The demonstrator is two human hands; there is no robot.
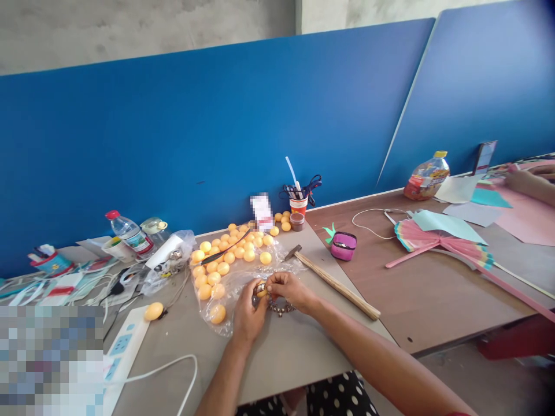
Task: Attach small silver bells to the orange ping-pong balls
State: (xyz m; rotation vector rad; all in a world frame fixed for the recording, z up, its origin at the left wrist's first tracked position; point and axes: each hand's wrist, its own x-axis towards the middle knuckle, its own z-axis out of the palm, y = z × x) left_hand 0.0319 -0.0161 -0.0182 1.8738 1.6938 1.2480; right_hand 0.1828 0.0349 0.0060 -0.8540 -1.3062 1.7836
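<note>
My left hand [250, 315] is closed around a small orange ball [261, 293] with shiny metallic trim on it, partly hidden by the fingers. My right hand [291, 290] pinches at the right side of that ball; what lies between its fingertips is too small to make out. Just below the right hand, a dark beaded chain [280, 312] with small metallic pieces rests near the table surface. Several loose orange balls [222, 268] lie on a clear plastic bag [223, 329] beyond my left hand. A hammer [338, 286] with a wooden handle lies to the right.
A magenta pouch [344, 246], a paper cup [298, 204] of tools and a small round jar [297, 222] stand farther back. On the left are a power strip [125, 346], cables and a water bottle [131, 233]. A pink fan [442, 242] and another person's hands [531, 180] are at right.
</note>
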